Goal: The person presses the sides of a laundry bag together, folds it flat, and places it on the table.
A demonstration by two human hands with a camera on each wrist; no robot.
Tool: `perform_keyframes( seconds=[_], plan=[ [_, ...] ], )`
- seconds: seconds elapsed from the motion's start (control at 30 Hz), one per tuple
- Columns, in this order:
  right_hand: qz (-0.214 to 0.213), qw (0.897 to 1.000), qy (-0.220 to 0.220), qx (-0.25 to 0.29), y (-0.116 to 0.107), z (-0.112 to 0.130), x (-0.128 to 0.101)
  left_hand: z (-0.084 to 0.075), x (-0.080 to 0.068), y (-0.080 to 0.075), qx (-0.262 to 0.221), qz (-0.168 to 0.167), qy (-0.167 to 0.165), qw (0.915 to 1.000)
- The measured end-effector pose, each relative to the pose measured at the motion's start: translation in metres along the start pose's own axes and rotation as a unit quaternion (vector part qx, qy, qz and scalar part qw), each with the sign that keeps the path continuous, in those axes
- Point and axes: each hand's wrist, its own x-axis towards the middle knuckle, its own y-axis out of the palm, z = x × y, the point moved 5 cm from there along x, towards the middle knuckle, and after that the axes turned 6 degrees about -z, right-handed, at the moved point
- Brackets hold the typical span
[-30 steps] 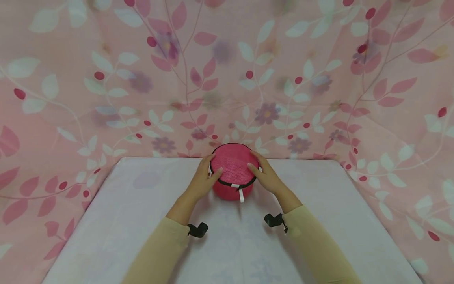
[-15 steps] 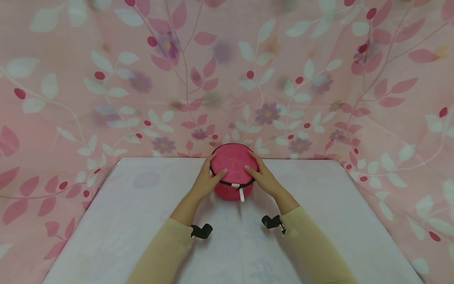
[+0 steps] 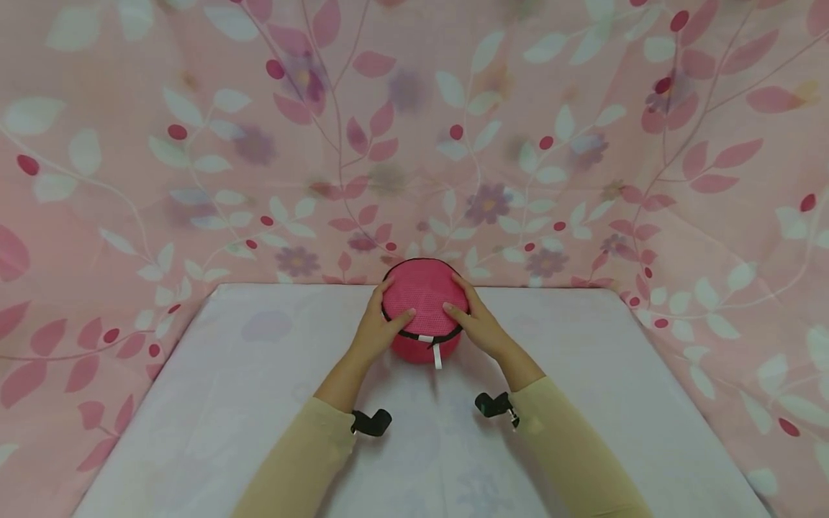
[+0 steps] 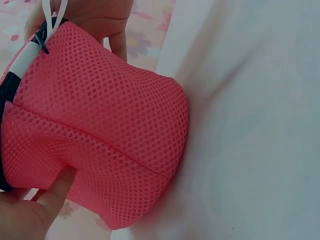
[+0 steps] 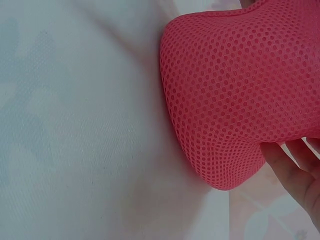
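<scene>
A round pink mesh pouch with a black zip rim and a white pull tab stands near the far edge of the white table. My left hand grips its left side, thumb on the lid. My right hand grips its right side the same way. The left wrist view shows the pouch with my left thumb pressed into the mesh and the right hand's fingers beyond it. In the right wrist view the pouch bulges above my right fingers.
A pink leaf-and-flower cloth hangs right behind the pouch and drapes down both sides of the table. Black wrist cameras sit under the yellow sleeves. White tabletop stretches from the pouch toward me.
Both thumbs have slid inward over the pouch's lid and the hands have drawn a little closer together. The pouch stays in the same place.
</scene>
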Motion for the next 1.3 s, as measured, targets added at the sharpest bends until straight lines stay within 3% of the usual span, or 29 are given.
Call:
perform_keyframes(
  seconds=[0.3,0.63,0.97,1.3],
  plan=[
    [0.012,0.999,-0.012,0.032,-0.0006,0.0077,-0.0012,-0.006,-0.0029,-0.0016,-0.04,-0.016,0.012,0.999],
    [0.048,0.99,0.017,0.132,0.0,0.0055,-0.0024,-0.0091,-0.0048,-0.0075,-0.094,-0.022,0.01,0.9952],
    [0.064,0.992,0.028,0.109,-0.001,0.0068,-0.0031,-0.0055,-0.0042,-0.0082,-0.107,-0.033,0.016,0.9936],
    [0.051,0.987,0.025,0.15,-0.0008,0.0016,-0.0018,-0.0024,-0.0074,-0.0027,-0.145,-0.012,-0.006,0.9894]
  ],
)
